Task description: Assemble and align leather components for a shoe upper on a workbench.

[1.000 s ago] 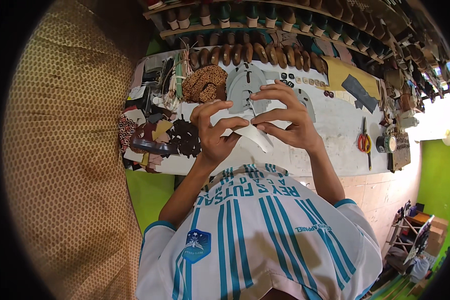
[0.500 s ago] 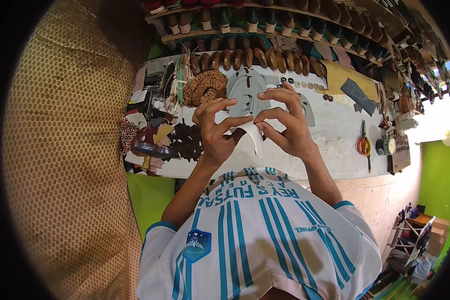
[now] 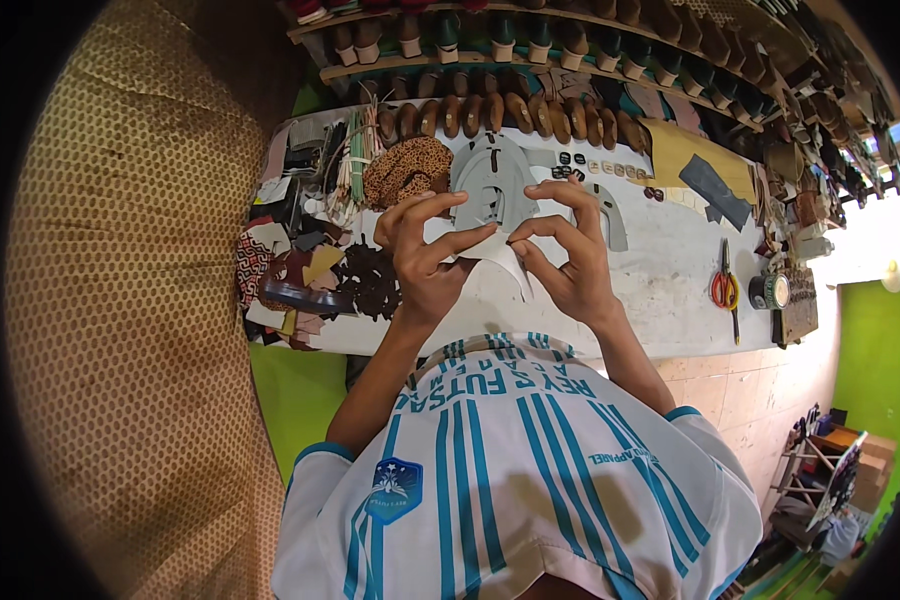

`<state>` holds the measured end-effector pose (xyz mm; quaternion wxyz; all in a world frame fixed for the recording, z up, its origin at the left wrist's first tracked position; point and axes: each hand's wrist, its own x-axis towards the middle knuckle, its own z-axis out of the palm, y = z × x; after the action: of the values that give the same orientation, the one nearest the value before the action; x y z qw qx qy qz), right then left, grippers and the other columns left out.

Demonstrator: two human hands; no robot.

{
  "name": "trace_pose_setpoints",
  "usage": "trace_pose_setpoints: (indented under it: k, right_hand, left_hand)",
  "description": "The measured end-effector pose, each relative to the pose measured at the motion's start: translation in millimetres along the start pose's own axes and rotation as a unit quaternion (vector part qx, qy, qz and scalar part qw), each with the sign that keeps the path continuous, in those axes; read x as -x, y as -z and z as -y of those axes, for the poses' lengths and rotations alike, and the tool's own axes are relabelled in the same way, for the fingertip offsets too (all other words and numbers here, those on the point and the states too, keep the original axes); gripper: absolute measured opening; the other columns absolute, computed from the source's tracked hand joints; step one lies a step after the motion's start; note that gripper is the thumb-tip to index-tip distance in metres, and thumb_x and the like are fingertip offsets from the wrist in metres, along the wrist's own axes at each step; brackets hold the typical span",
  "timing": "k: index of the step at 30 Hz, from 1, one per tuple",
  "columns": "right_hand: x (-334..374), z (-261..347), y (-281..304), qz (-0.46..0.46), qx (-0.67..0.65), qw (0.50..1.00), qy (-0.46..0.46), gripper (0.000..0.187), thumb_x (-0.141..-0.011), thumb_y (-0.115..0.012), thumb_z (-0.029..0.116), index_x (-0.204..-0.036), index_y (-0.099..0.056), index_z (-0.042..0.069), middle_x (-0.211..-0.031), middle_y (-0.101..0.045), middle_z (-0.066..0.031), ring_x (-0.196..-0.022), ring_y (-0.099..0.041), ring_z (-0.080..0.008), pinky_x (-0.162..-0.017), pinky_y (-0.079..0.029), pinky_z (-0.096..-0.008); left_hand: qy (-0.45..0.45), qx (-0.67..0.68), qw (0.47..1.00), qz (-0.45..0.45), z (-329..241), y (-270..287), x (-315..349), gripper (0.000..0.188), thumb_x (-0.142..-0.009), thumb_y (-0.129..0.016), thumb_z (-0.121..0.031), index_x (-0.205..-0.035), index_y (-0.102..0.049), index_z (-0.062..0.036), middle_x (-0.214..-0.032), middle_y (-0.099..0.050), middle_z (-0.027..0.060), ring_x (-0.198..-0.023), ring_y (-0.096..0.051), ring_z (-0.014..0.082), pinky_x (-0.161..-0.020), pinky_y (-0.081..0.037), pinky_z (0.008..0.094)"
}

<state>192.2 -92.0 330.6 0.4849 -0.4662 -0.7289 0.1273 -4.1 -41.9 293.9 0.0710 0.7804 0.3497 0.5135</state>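
Above the near middle of the table, both my hands hold a thin, curved piece [image 3: 508, 266], white on the side that shows, with a dark part by my left fingers. My left hand [image 3: 428, 258] grips its left end, the thumb partly hidden and the index finger stretched along the top. The thumb and index finger of my right hand [image 3: 573, 258] pinch its upper edge, while the other fingers are raised. Just beyond my fingertips lies a grey arch-shaped piece [image 3: 515, 165] with a cut-out. A smaller grey curved piece [image 3: 613, 220] rests right of it.
A leopard-print bundle [image 3: 407, 170] and dark scraps [image 3: 368, 278] lie to the left. Shoe lasts [image 3: 518, 112] line the back below shelves of shoes. At right are red-handled scissors [image 3: 725, 288], a tin [image 3: 769, 292] and a yellow sheet [image 3: 685, 150] with dark grey material [image 3: 715, 188].
My left hand has shifted slightly left and its index fingertip has parted from my right fingers. The curved piece between them looks flatter and more spread.
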Motion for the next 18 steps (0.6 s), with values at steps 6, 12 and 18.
trace_pose_setpoints:
  k: [6, 12, 18]
  right_hand:
    - [9, -4, -6, -0.029, -0.017, 0.999, -0.042, 0.010, -0.085, -0.076, 0.008, -0.094, -0.071, 0.009, -0.133, -0.056, -0.0108, -0.130, -0.048, -0.0306, -0.116, -0.031, -0.0506]
    - [9, -3, -4, -0.043, -0.032, 0.996, -0.065, 0.010, -0.087, -0.075, 0.008, -0.095, -0.070, 0.007, -0.132, -0.056, -0.0119, -0.128, -0.048, -0.0299, -0.109, -0.036, -0.0448]
    - [15, -1, -10, -0.055, -0.054, 0.994, -0.080, 0.008, -0.088, -0.074, 0.009, -0.095, -0.069, 0.006, -0.132, -0.055, -0.0127, -0.128, -0.048, -0.0297, -0.108, -0.036, -0.0425]
  left_hand:
    - [-0.016, 0.041, 0.999, 0.027, 2, 4, -4, 0.045, -0.061, -0.089, -0.015, -0.104, -0.082, -0.0252, -0.122, -0.067, -0.0035, -0.118, -0.051, 0.0206, -0.103, -0.031, 0.0382]
    - [-0.044, 0.019, 0.998, 0.032, 5, 7, -10, 0.049, -0.062, -0.088, -0.013, -0.109, -0.081, -0.0257, -0.122, -0.067, -0.0038, -0.116, -0.053, 0.0204, -0.102, -0.032, 0.0381]
    - [-0.030, 0.058, 0.996, 0.054, 11, 8, -5, 0.051, -0.062, -0.087, -0.009, -0.109, -0.081, -0.0273, -0.122, -0.068, -0.0038, -0.116, -0.054, 0.0197, -0.102, -0.032, 0.0381]
